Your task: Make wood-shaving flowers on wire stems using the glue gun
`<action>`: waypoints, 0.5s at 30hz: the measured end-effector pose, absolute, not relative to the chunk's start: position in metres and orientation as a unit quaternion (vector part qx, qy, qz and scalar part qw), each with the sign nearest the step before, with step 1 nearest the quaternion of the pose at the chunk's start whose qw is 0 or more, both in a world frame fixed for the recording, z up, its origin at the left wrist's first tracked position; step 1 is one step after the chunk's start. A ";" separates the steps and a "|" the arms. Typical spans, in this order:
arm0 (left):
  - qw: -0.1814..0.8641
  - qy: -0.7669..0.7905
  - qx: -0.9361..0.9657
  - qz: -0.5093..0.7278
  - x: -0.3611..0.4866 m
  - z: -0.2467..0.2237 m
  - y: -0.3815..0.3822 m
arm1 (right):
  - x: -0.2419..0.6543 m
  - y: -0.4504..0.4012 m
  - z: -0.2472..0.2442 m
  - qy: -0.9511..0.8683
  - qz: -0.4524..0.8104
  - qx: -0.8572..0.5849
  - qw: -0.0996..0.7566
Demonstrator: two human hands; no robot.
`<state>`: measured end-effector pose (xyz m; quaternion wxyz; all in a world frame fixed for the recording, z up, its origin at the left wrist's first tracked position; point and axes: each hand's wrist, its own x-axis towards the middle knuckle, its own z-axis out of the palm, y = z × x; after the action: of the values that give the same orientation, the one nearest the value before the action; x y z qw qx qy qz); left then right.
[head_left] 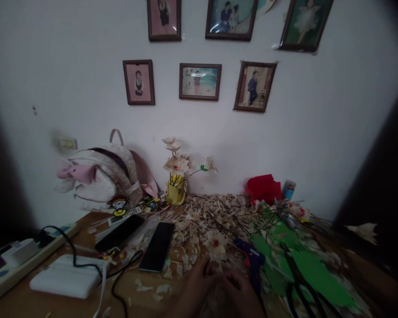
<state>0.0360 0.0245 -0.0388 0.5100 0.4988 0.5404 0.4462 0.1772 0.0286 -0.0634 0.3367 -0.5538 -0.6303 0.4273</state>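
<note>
At the bottom centre, my left hand (198,285) and my right hand (239,289) come together with their fingertips nearly touching. Both hands are closed in a pinch; what is between the fingers is too dark and small to make out. Just beyond them is a pale handmade flower (216,244) with a red centre; whether a hand touches it I cannot tell. To the right of my right hand lies a blue glue gun (250,252). Black-handled scissors (298,276) rest on green sheets (321,274) further right.
Pale scraps (202,216) cover much of the table. At the back stand a yellow vase (176,191) with flowers and a red object (264,189). Left are two phones (158,247), a white box (66,276), cables, a power strip (20,267) and a backpack (102,181).
</note>
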 end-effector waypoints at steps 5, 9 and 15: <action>0.504 0.546 0.499 0.445 0.036 -0.036 0.024 | 0.177 0.030 -0.069 -0.629 0.408 -0.558 0.355; 0.504 0.529 0.520 0.442 0.034 -0.042 0.027 | 0.182 0.034 -0.075 -0.659 0.397 -0.531 0.354; 0.498 0.534 0.537 0.422 0.032 -0.040 0.026 | 0.184 0.033 -0.063 -0.708 0.365 -0.506 0.330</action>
<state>0.0317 0.0257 -0.0398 0.4977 0.5372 0.5341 0.4225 0.1842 0.0326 -0.0628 0.3301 -0.5058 -0.7084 0.3652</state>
